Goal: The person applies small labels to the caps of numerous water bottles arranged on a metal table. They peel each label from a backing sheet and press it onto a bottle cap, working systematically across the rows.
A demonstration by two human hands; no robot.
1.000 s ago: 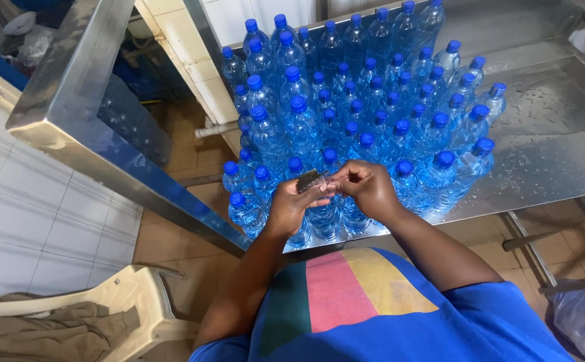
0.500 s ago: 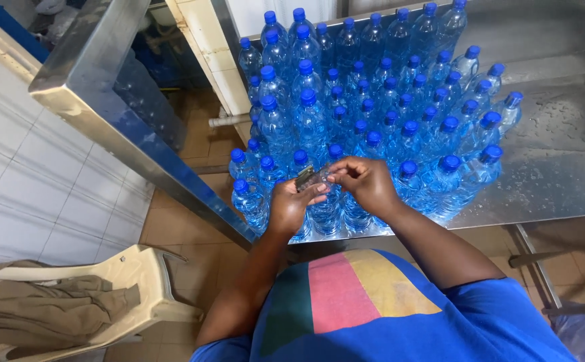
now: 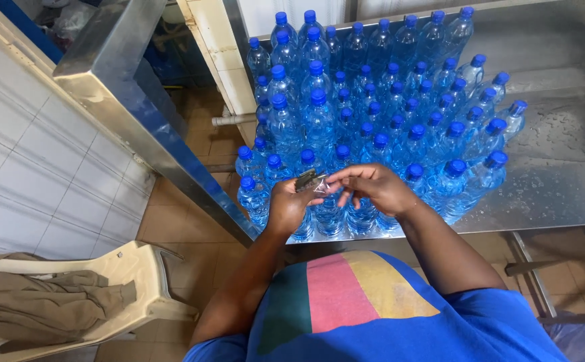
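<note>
Several clear water bottles with blue caps (image 3: 366,100) stand packed together on a wet steel table (image 3: 561,181). Both my hands hover over the front row of bottles. My left hand (image 3: 287,203) grips a small stack of thin clear plastic seals (image 3: 308,179). My right hand (image 3: 371,186) pinches one seal at the edge of that stack with its fingertips. The bottles right under my hands are partly hidden.
A slanted steel beam (image 3: 138,100) runs from the upper left down to the table's front corner. A white tiled wall (image 3: 31,167) is on the left. A cream plastic chair (image 3: 131,288) with brown cloth (image 3: 37,302) on it stands at the lower left. Brown floor tiles lie below.
The view has shifted slightly, so the bottles sit a little further right. My hands stay together over the front bottles, the right fingers working at the stack of seals.
</note>
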